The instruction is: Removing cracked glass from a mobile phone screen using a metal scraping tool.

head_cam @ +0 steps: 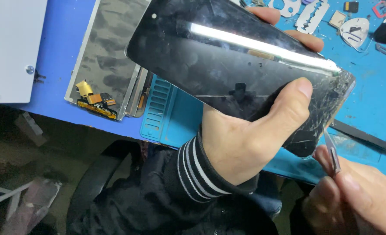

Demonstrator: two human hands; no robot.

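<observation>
My left hand (249, 135) grips a black phone screen (227, 65) from below, thumb across its glass and fingertips showing over its far edge. The glass is badly cracked at its lower right corner (332, 100). My right hand (354, 196), at the bottom right, pinches a thin metal blade (332, 150) whose tip meets the cracked corner's edge. A striped black-and-white cuff covers my left wrist.
A blue work mat (167, 117) lies on a blue table. Detached display panels with flex cables (106, 61) are stacked at the left. A white metal plate (10, 43) is far left. Razor blades (310, 15), picks and small parts lie top right; a black pry tool (367, 137) rests at right.
</observation>
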